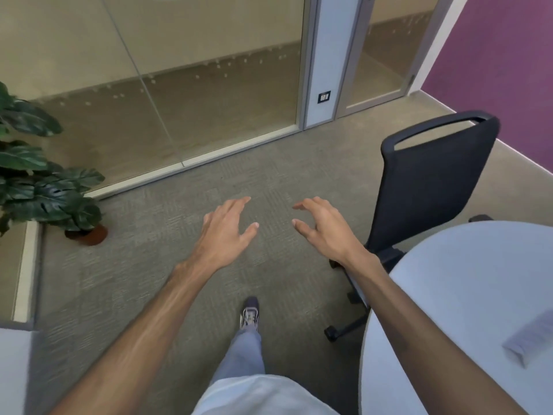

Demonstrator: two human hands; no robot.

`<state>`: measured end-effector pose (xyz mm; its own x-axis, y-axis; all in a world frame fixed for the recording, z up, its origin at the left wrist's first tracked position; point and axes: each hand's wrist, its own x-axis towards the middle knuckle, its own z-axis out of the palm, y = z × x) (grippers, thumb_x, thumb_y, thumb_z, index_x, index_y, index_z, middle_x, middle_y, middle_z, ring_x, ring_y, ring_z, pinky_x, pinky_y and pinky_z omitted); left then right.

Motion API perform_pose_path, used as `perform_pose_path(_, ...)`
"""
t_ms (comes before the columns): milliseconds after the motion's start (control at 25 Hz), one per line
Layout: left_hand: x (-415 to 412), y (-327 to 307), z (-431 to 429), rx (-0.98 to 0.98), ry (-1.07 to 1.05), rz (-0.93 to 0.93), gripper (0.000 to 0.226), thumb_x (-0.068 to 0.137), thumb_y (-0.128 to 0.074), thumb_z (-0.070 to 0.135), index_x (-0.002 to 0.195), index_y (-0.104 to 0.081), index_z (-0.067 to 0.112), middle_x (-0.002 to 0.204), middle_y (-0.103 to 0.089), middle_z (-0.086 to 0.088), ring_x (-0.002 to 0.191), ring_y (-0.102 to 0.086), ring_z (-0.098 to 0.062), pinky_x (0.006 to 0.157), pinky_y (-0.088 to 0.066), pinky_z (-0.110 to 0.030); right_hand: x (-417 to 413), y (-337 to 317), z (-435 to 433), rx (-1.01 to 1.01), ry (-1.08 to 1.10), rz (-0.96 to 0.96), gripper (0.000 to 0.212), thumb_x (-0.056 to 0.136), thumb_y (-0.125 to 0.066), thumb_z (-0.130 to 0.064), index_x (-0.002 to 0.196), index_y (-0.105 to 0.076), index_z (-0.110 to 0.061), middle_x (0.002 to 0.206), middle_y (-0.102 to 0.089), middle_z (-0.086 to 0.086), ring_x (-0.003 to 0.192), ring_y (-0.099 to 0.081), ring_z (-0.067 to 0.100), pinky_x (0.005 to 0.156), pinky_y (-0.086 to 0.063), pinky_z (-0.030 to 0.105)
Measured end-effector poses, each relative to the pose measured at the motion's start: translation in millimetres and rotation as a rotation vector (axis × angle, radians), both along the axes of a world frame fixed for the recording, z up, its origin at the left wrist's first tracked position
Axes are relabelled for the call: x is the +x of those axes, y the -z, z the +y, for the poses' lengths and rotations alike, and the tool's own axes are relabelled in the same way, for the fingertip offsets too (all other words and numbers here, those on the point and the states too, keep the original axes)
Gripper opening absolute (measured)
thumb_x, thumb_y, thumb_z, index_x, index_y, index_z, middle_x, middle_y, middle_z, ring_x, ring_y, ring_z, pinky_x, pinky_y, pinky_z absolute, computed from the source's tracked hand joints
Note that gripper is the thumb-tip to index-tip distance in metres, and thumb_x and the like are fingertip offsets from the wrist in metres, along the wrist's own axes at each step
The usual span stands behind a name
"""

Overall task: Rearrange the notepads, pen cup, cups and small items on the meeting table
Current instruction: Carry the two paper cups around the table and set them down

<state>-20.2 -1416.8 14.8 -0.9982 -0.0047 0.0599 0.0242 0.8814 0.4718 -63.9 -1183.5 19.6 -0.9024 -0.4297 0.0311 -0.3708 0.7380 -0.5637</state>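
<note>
Grey carpet (179,265) is filling most of the head view, with a glass wall (179,100) behind it and a purple wall (508,55) off to the right. A leafy plant (39,187) is sitting in a brown pot (89,235) on the left. A black chair (434,181) is standing next to the round white meeting table (449,295), which is peeking in at the lower right.

Both arms are reaching out over the floor. The left hand (224,232) is hanging in the air with its fingers spread and loose, gripping nothing. The right hand (321,227) is doing the same, fingers a bit curled and wide apart, with nothing in it. The two hands are near each other but apart. One shoe (250,314) is stepping on the carpet below them.

On the table, only one pale grey flat thing (529,339) is showing, near the right edge of the picture. It is too blurry to tell what it is; it could be a notepad. No pen cup, no cups and no small items are showing here, so I cannot tell what is inside any of them.

It looks like the tidying is not under way right now. The hands are off the table, and most of the table is out of sight, so I cannot tell how much is done or left.
</note>
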Motion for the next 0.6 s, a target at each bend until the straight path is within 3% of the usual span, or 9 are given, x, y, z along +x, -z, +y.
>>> perform_pose_path(200, -147.9, 4.6, -26.2, -0.01, 0.058, 0.024, 0.063, 0.094, -0.057, 0.044, 0.149, -0.036, 0.022, 0.147, -0.046, -0.003, 0.133, -0.045, -0.025, 0.105, -0.032, -0.049, -137.7, 1.4, -26.7, -0.003, 0.042, 0.013, 0.036, 0.097, -0.063, -0.026, 0.13, -0.061, -0.011, 0.13, -0.063, 0.009, 0.126, -0.053, 0.028, 0.104, -0.039, 0.036)
perform_pose_path(480, -363.1, -18.9, -16.6, -0.005, 0.284, 0.063, 0.064, 0.092, -0.059, 0.043, 0.149, -0.038, 0.021, 0.147, -0.046, -0.001, 0.135, -0.044, -0.023, 0.114, -0.028, -0.051, -314.7, -46.1, -19.6, 0.138, 0.156, 0.042, 0.045, 0.098, -0.062, -0.033, 0.138, -0.054, -0.014, 0.139, -0.056, 0.009, 0.132, -0.049, 0.029, 0.107, -0.04, 0.042)
perform_pose_path(600, -444.3, -31.7, 8.6, 0.033, 0.38, 0.109, 0.06, 0.093, -0.059, 0.041, 0.149, -0.039, 0.03, 0.147, -0.046, -0.004, 0.139, -0.039, -0.021, 0.115, -0.027, -0.054, -371.0, -62.6, 7.7, 0.095, 0.313, 0.087, 0.04, 0.097, -0.062, -0.033, 0.133, -0.058, -0.016, 0.134, -0.057, 0.007, 0.123, -0.055, 0.029, 0.1, -0.046, 0.045)
